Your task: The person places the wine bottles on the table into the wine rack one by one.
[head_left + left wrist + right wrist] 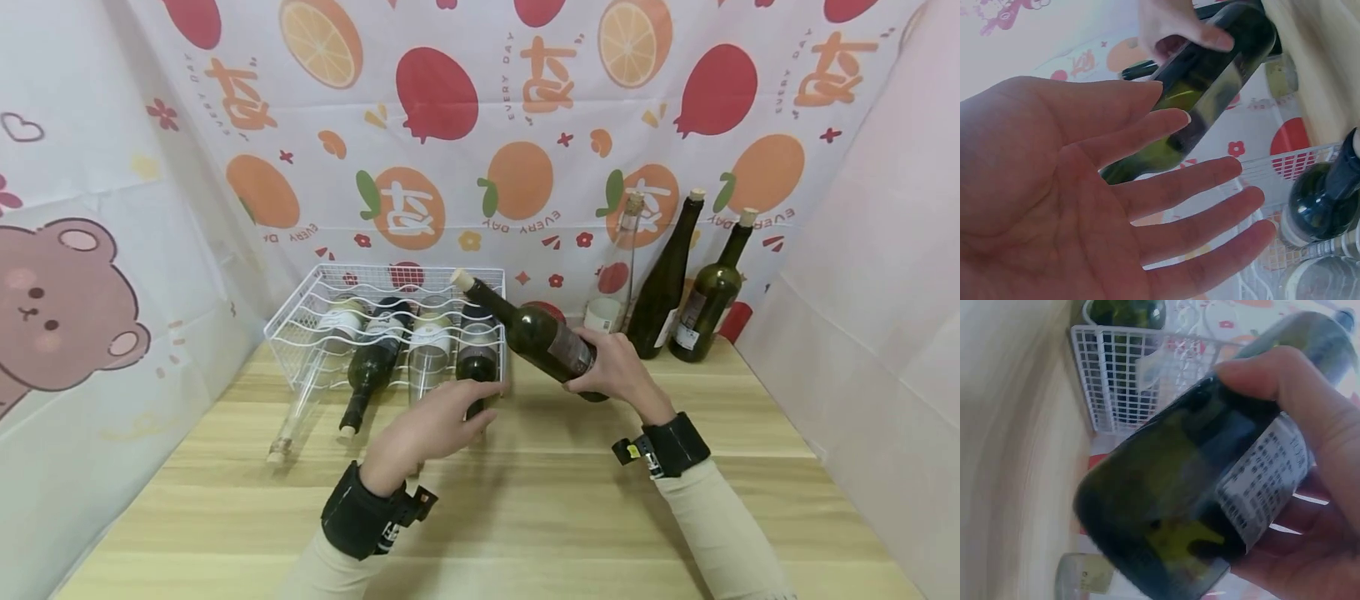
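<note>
My right hand [617, 367] grips a dark green corked wine bottle [534, 335] near its base. The bottle is tilted, its neck pointing up and left above the right end of a white wire rack [279, 335]. In the right wrist view, fingers and thumb wrap round the bottle [1166, 487], beside its white back label. My left hand [431, 429] is held over the front of the rack, holding nothing. The left wrist view shows its palm [1085, 206] with the fingers spread and nearly straight. Several bottles lie in the rack, necks toward me, including a dark one [367, 367] and a clear one [300, 408].
At the back right stand a clear corked bottle [602, 315], a tall dark bottle [663, 287] and a shorter dark green bottle [708, 308]. Printed cloth [517, 108] hangs behind the wooden table [570, 517] and along both sides.
</note>
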Demonstrator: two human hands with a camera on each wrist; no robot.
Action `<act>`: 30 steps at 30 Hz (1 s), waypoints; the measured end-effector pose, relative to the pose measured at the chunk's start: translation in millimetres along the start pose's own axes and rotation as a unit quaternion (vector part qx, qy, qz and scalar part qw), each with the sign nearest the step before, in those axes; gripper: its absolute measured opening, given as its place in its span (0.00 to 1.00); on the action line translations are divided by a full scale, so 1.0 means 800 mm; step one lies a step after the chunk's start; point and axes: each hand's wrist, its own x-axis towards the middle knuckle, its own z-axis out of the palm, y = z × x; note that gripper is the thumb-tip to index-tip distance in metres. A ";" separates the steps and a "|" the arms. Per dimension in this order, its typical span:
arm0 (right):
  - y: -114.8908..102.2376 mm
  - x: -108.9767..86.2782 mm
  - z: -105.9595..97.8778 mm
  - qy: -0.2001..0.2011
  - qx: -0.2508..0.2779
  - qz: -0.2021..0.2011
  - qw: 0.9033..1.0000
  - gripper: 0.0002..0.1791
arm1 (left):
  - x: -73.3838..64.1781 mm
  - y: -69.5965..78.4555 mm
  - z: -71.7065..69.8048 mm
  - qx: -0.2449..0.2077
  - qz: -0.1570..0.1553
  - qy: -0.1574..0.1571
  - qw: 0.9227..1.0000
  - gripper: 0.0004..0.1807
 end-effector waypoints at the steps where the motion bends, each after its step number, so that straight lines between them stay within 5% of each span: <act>1: -0.003 -0.001 -0.002 -0.002 -0.005 -0.004 1.000 0.41 | -0.001 0.000 -0.003 0.003 0.004 0.006 1.000 0.25; 8: -0.019 -0.007 -0.004 -0.014 -0.032 -0.035 0.999 0.39 | -0.001 -0.002 -0.010 0.018 0.028 0.029 0.999 0.27; 11: -0.023 -0.013 -0.002 -0.017 -0.048 -0.050 0.997 0.40 | -0.001 0.000 -0.010 0.005 0.053 0.071 0.996 0.25; 17: -0.032 -0.020 -0.003 -0.020 -0.058 -0.056 0.997 0.40 | -0.003 0.006 -0.015 -0.011 0.128 0.199 0.972 0.19; 21: -0.042 -0.021 -0.003 -0.030 -0.067 -0.068 0.995 0.38 | -0.003 0.005 -0.016 0.016 0.143 0.242 0.960 0.21; 25: -0.053 -0.024 0.000 -0.038 -0.087 -0.078 0.992 0.40 | -0.002 -0.001 -0.013 0.067 0.121 0.237 0.962 0.25; 30: -0.063 -0.029 0.007 -0.030 -0.102 -0.101 0.989 0.43 | -0.003 -0.014 -0.007 0.123 0.062 0.172 0.976 0.31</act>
